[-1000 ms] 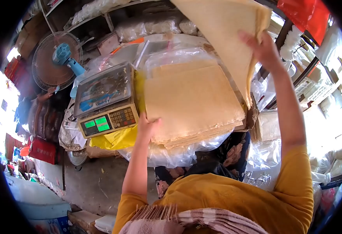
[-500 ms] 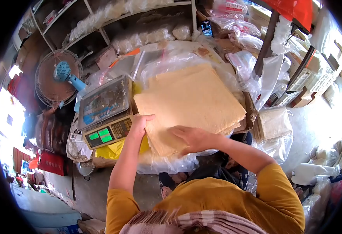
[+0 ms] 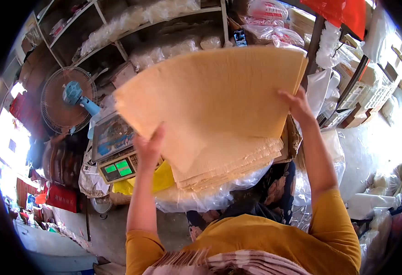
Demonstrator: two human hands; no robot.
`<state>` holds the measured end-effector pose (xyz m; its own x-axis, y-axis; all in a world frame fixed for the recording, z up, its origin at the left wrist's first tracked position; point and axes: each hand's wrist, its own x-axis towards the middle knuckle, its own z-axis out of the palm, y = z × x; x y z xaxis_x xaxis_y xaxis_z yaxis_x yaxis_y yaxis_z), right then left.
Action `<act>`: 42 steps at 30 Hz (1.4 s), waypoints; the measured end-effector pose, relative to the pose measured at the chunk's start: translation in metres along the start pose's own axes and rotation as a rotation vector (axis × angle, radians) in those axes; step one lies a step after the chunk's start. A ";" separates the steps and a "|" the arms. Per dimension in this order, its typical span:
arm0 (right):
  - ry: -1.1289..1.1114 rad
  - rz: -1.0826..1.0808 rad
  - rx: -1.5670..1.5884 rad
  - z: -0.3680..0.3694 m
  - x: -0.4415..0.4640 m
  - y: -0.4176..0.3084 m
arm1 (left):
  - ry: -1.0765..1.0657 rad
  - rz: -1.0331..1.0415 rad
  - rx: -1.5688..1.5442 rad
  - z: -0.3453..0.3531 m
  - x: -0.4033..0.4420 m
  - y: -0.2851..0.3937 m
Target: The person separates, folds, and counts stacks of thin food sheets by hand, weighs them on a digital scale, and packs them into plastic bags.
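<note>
A large square tan sheet bundle (image 3: pixel 210 87), thin and flexible, is lifted and bowed between my two hands; I cannot tell whether it is paper or a foodstuff. My left hand (image 3: pixel 149 144) grips its lower left edge, thumb on top. My right hand (image 3: pixel 298 106) pinches its right edge, fingers partly behind it. Below lies a stack of similar sheets (image 3: pixel 228 162), with uneven layered edges, on clear plastic film (image 3: pixel 194 199). The lifted bundle hides the stack's back part.
A digital scale (image 3: pixel 118 169) with a lit green display stands left of the stack, partly covered by the bundle. Behind it is a blue fan (image 3: pixel 74 93). Shelves (image 3: pixel 164 24) with bagged goods line the back. A yellow bag (image 3: pixel 164 178) lies beside the scale.
The upper sheets have been lifted off the stack and bowed upward. My right hand has moved from the stack's front to the right edge; my left hand has shifted slightly left.
</note>
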<state>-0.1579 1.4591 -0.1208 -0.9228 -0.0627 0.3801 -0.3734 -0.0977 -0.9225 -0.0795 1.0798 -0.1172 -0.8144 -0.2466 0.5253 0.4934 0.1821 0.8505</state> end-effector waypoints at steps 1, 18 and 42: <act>-0.010 0.037 0.000 0.005 -0.005 0.008 | -0.046 -0.045 0.017 0.005 -0.003 -0.017; -0.145 -0.188 -0.532 0.133 -0.057 -0.015 | -0.571 0.044 0.138 0.097 -0.022 0.015; -0.118 0.520 0.287 0.066 0.005 0.051 | -0.248 -0.572 -0.168 0.096 0.056 -0.073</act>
<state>-0.1756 1.3884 -0.1610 -0.9544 -0.2827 -0.0955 0.1794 -0.2880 -0.9407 -0.1903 1.1445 -0.1527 -0.9994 -0.0297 -0.0172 -0.0151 -0.0695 0.9975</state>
